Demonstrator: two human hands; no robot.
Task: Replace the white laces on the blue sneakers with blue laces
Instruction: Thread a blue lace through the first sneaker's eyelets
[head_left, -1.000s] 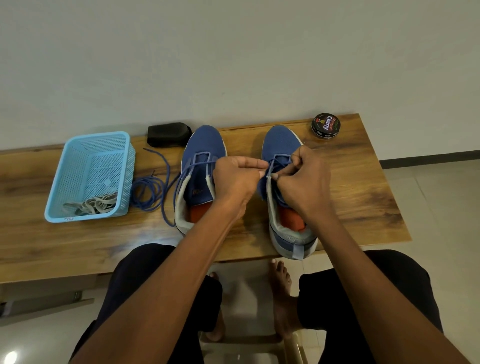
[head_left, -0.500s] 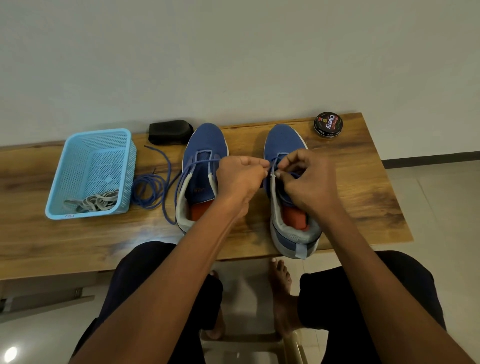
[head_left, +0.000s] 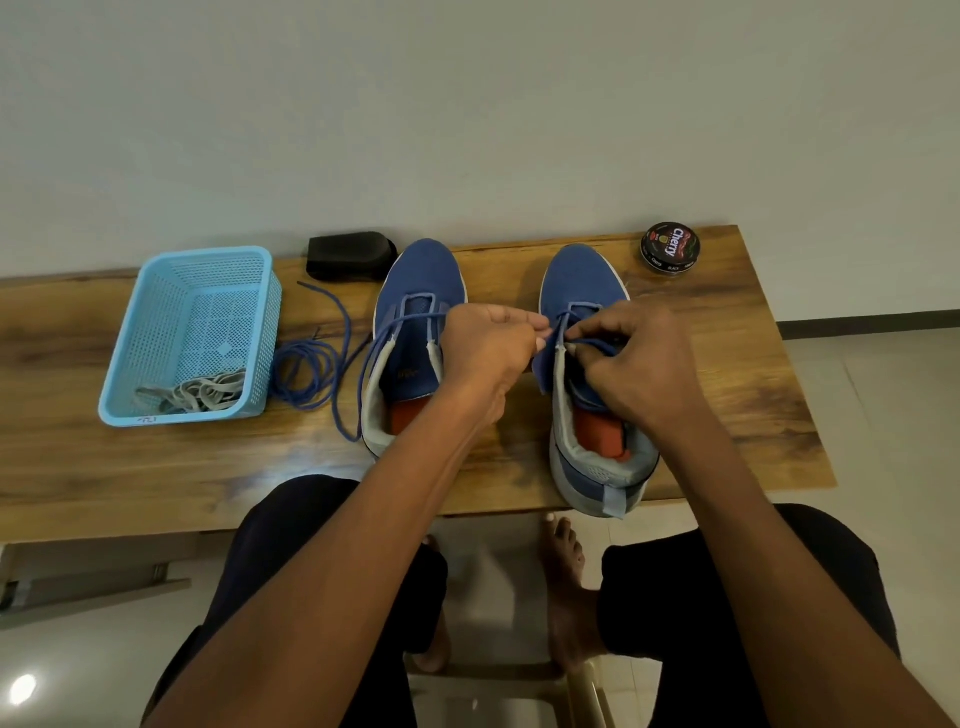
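Right hand pinches blue lace over right sneaker near table's front edge. Left hand curled, pinching that sneaker's eyelet flap. Left sneaker beside it, second blue lace trailing left. White laces in blue basket, left end.

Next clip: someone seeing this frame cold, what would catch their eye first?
First, the two hands meeting mid-table over the right blue sneaker: the left hand and right hand both pinch a blue lace at its eyelets. Next, the left blue sneaker with a loose blue lace trailing toward the light blue basket, where the removed white laces lie.
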